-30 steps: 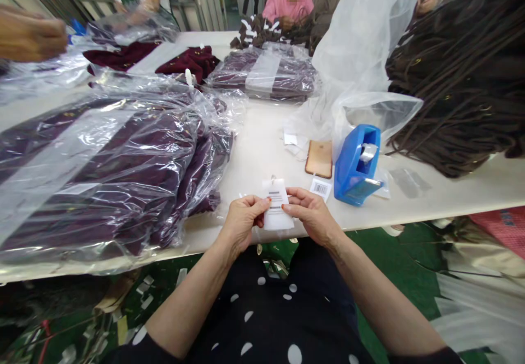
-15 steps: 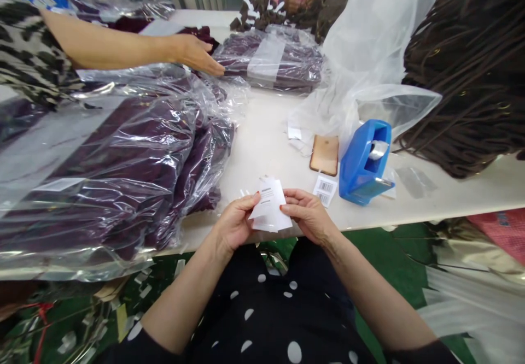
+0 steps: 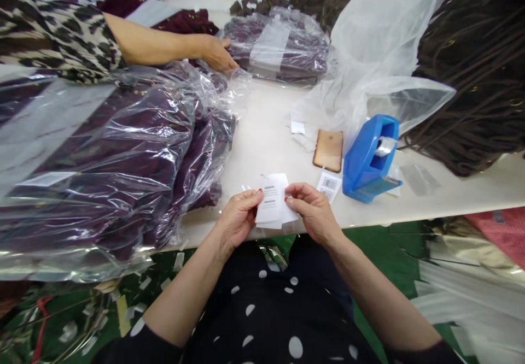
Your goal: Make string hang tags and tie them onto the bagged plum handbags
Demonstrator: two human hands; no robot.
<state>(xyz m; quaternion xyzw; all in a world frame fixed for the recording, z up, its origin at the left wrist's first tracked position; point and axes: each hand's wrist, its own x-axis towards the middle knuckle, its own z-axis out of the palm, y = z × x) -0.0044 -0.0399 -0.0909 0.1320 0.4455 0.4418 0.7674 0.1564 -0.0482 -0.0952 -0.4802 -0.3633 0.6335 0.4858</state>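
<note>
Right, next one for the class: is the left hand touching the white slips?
Touching. The head view shows the left hand pinching the white slips at one edge, its thumb tip overlapping the paper with no gap.

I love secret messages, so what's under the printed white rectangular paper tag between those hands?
Beneath the printed tag, more white paper sticks out at the right and bottom edges. The tag covers the rest, so any writing there is hidden.

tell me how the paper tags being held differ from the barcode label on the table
The paper tags are held between the left hand and right hand; the barcode label lies on the table. The paper tags show lines of small print; the barcode label shows barcodes. Both are white.
</note>
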